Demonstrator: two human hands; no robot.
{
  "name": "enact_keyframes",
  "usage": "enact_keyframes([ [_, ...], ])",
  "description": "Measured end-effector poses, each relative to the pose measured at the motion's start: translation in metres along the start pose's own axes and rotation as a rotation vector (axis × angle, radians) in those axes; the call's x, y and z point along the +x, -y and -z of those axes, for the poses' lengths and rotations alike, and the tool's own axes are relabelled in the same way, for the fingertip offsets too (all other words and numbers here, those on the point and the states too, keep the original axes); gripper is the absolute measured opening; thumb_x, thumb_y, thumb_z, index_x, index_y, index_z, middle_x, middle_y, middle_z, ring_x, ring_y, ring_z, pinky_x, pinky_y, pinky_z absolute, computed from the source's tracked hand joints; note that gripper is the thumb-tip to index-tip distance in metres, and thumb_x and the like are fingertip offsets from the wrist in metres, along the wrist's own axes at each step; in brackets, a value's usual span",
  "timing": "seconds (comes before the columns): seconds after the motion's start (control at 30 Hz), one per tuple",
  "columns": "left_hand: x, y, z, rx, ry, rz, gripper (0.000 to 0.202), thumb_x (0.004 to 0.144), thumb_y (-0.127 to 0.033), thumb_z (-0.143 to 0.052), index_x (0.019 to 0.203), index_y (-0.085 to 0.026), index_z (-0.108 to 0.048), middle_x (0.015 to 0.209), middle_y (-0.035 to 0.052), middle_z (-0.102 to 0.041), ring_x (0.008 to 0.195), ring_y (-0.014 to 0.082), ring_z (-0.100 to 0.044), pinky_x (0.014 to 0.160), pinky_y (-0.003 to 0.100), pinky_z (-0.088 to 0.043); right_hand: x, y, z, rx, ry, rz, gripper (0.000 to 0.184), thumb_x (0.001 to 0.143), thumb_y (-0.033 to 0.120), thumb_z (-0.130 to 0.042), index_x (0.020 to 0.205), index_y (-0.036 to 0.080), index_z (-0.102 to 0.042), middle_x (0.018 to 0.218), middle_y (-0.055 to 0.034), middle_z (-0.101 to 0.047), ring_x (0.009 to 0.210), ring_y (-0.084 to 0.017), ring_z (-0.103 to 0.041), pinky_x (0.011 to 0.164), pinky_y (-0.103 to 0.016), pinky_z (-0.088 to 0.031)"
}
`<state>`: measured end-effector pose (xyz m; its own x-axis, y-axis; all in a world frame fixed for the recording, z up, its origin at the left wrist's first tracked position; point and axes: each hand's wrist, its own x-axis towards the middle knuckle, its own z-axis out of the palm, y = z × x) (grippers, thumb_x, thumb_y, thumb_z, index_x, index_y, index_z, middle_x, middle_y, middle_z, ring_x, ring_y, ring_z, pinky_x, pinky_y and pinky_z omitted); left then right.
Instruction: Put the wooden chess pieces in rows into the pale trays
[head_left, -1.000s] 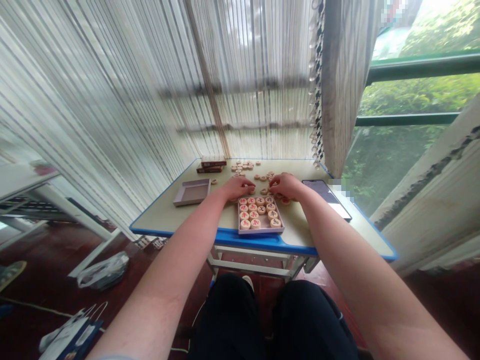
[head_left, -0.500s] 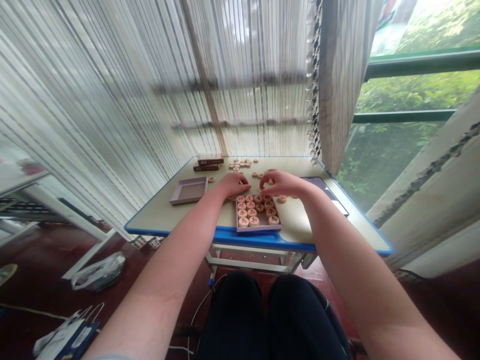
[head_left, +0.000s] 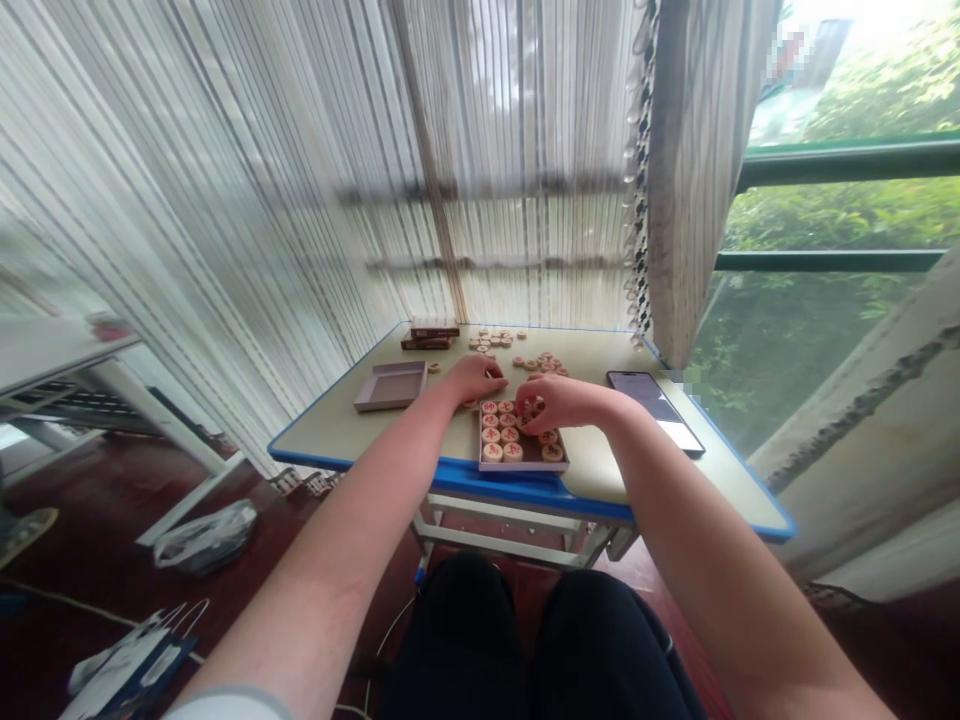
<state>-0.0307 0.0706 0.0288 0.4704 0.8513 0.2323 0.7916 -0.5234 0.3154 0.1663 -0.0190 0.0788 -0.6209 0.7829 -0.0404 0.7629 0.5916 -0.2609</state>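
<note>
My right hand (head_left: pixel 547 401) is over the right part of a shallow open box (head_left: pixel 489 467), fingers closed round a Chinese chess piece and hiding some of the pieces below. Round wooden pieces with red characters, such as this Chinese chess piece (head_left: pixel 512 453), fill the box's left columns. Others stand along its right side, with a gap at the front between. Just behind the box's far left corner, my left hand (head_left: pixel 478 378) rests low over the table, its fingers curled together; what they hold, if anything, I cannot make out.
Loose pieces (head_left: pixel 547 362) lie beyond my hands, with another group (head_left: pixel 491 340) farther back. A box lid (head_left: pixel 391 388) lies to the left, and small stacked boxes (head_left: pixel 431 332) stand behind it. A phone (head_left: pixel 654 408) lies on the right of the blue-edged table (head_left: pixel 592 470).
My right hand has come from behind the box to over its right part, bringing a piece. My left hand stays near the far left corner. The camera view has shifted slightly.
</note>
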Motion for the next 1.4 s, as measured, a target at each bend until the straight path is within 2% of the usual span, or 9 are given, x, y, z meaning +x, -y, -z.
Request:
enact_keyframes([
  [0.2, -0.003, -0.002, 0.001, -0.005, 0.004, 0.039, 0.035, 0.074, -0.045, -0.058, 0.091, -0.019, -0.073, 0.088, 0.0042, -0.071, 0.079, 0.0167, -0.063, 0.072, 0.025, -0.048, 0.003, -0.006, -0.003, -0.008, 0.005, -0.013, 0.034, 0.064, 0.041, -0.069, 0.094, 0.025, -0.068, 0.096, -0.0049, -0.058, 0.08, -0.019, -0.056, 0.068, -0.028, -0.043],
  [0.67, -0.001, -0.003, -0.001, 0.013, -0.005, 0.055, 0.034, 0.073, -0.046, -0.059, 0.09, -0.02, -0.073, 0.088, 0.0042, -0.071, 0.08, 0.0173, -0.062, 0.073, 0.026, -0.046, 0.002, -0.001, 0.0, -0.036, -0.016, -0.006, 0.027, 0.067, 0.038, -0.068, 0.091, 0.026, -0.071, 0.093, -0.0049, -0.064, 0.082, -0.02, -0.059, 0.071, -0.029, -0.045],
  [0.93, -0.002, -0.004, 0.0, 0.032, -0.013, 0.042, 0.034, 0.075, -0.046, -0.058, 0.09, -0.019, -0.073, 0.09, 0.0054, -0.07, 0.082, 0.0182, -0.062, 0.077, 0.027, -0.047, 0.001, -0.002, 0.001, 0.025, -0.024, -0.033, 0.03, 0.064, 0.039, -0.07, 0.091, 0.025, -0.07, 0.095, -0.0038, -0.064, 0.084, -0.019, -0.058, 0.07, -0.028, -0.045],
  [1.07, -0.004, -0.002, 0.0, -0.025, -0.009, 0.04, 0.039, 0.075, -0.042, -0.058, 0.105, -0.02, -0.069, 0.094, 0.0033, -0.071, 0.083, 0.0172, -0.062, 0.078, 0.027, -0.047, 0.0, -0.008, 0.004, 0.107, -0.055, -0.066, 0.023, 0.071, 0.036, -0.064, 0.09, 0.026, -0.07, 0.098, -0.004, -0.063, 0.08, -0.018, -0.059, 0.069, -0.028, -0.046],
  [1.17, -0.005, -0.001, 0.0, -0.048, 0.003, 0.041, 0.04, 0.073, -0.038, -0.06, 0.107, -0.021, -0.068, 0.099, 0.0027, -0.07, 0.086, 0.0172, -0.062, 0.081, 0.026, -0.047, 0.005, -0.019, 0.004, 0.122, -0.201, -0.141, 0.022, 0.075, 0.032, -0.058, 0.091, 0.024, -0.07, 0.1, -0.0054, -0.063, 0.083, -0.018, -0.059, 0.073, -0.028, -0.046],
  [1.27, -0.006, -0.002, 0.0, -0.036, 0.016, 0.024, 0.035, 0.071, -0.037, -0.062, 0.1, -0.021, -0.071, 0.099, 0.0039, -0.07, 0.087, 0.018, -0.063, 0.08, 0.026, -0.048, 0.013, -0.037, -0.001, 0.062, -0.325, -0.356, 0.026, 0.077, 0.032, -0.054, 0.094, 0.02, -0.069, 0.1, -0.0092, -0.064, 0.084, -0.021, -0.059, 0.071, -0.03, -0.046],
  [1.33, -0.007, -0.003, 0.001, -0.037, 0.028, 0.021, 0.034, 0.071, -0.039, -0.062, 0.097, -0.021, -0.072, 0.097, 0.004, -0.07, 0.085, 0.0177, -0.063, 0.078, 0.026, -0.048, 0.018, -0.048, -0.006, -0.03, -0.381, -0.494, 0.03, 0.077, 0.037, -0.053, 0.097, 0.02, -0.068, 0.104, -0.012, -0.063, 0.093, -0.025, -0.058, 0.075, -0.034, -0.046],
  [1.4, -0.007, -0.005, 0.002, -0.037, 0.035, 0.026, 0.033, 0.071, -0.042, -0.063, 0.094, -0.02, -0.072, 0.093, 0.0036, -0.071, 0.083, 0.0173, -0.063, 0.075, 0.025, -0.048, 0.022, -0.057, -0.011, -0.068, -0.418, -0.558, 0.033, 0.079, 0.039, -0.051, 0.101, 0.02, -0.067, 0.108, -0.0131, -0.063, 0.099, -0.028, -0.056, 0.078, -0.035, -0.045],
])
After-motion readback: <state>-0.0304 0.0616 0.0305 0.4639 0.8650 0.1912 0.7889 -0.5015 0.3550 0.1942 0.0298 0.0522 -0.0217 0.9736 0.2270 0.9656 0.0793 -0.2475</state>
